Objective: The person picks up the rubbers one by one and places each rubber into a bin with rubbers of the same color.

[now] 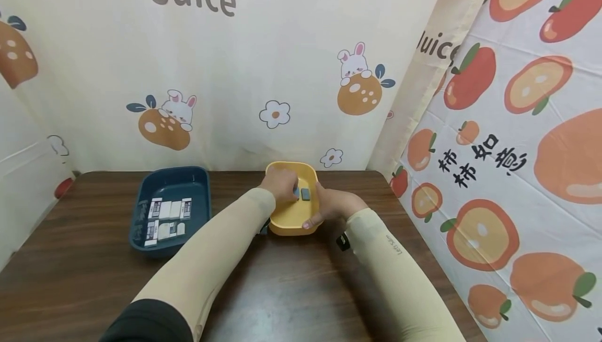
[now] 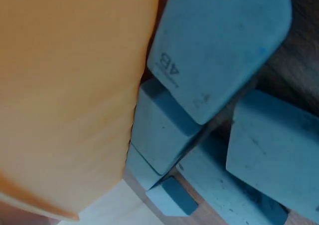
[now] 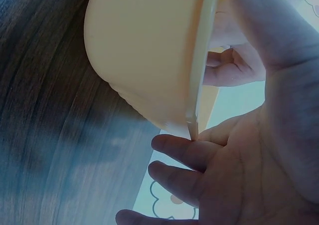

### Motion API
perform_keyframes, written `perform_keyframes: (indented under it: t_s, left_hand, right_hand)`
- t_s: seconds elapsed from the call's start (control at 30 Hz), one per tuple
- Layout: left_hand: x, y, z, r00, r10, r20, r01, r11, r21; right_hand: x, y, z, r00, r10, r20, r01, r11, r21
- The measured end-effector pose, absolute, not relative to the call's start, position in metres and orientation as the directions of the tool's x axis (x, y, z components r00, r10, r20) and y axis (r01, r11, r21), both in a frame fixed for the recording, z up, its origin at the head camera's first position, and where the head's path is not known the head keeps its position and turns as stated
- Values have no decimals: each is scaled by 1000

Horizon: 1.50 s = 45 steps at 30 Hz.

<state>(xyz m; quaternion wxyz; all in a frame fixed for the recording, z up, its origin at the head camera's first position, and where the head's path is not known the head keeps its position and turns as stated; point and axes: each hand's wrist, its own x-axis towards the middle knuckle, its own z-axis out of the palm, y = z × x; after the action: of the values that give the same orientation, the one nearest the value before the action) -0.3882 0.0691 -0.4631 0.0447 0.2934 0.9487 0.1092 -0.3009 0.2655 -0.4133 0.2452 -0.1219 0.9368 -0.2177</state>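
The yellow tray (image 1: 289, 219) stands near the table's back edge. Inside it, my left hand (image 1: 280, 184) has its fingers curled at a small blue block (image 1: 297, 192); they partly hide it. Another blue-grey block (image 1: 305, 194) lies on the tray floor. My right hand (image 1: 331, 204) grips the tray's right rim, thumb over the edge; in the right wrist view its fingers (image 3: 179, 152) touch the rim from outside. Several blue blocks, one marked 4B (image 2: 219, 45), lie beside the tray's outer wall (image 2: 75, 85) in the left wrist view.
A dark blue tray (image 1: 197, 195) stands at the left, holding white erasers, some in printed sleeves (image 1: 155, 208). Printed curtains (image 1: 226, 70) hang behind and at the right of the brown wooden table (image 1: 291, 284).
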Motion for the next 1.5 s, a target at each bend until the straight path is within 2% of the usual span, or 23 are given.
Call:
perform_keyframes:
  t_s: [0.4,0.57,0.87,1.1,1.3,1.5]
  left_hand:
    - [-386,75,-467,-829,560,13,548,806,224]
    - [-385,72,-462,-832,555,-12,537,810,238]
    - [-397,41,-435,-827,556,83,562,820,105]
    - [-397,16,-416,-880,468,86,476,863,172]
    - [-398,-8,-410,-906,419,56,419,873,250]
    - [-403,-27,-416,-909,416,41,412,878,242]
  right_hand:
    - [-303,265,-415,-853,-342,-394,-133,873,-470]
    - [-303,263,-418,-860,-334,-386,-137,880,-455]
    - [-306,263,-418,-859,-287,-425,-57,877,-478]
    - [-306,264,-416,-868,-237,-436,-35,905,-423]
    - [-308,263,-419,-866,-259,-427,-37,886,-462]
    - [-307,259,-417,-871,-257,-418,-33,881,-472]
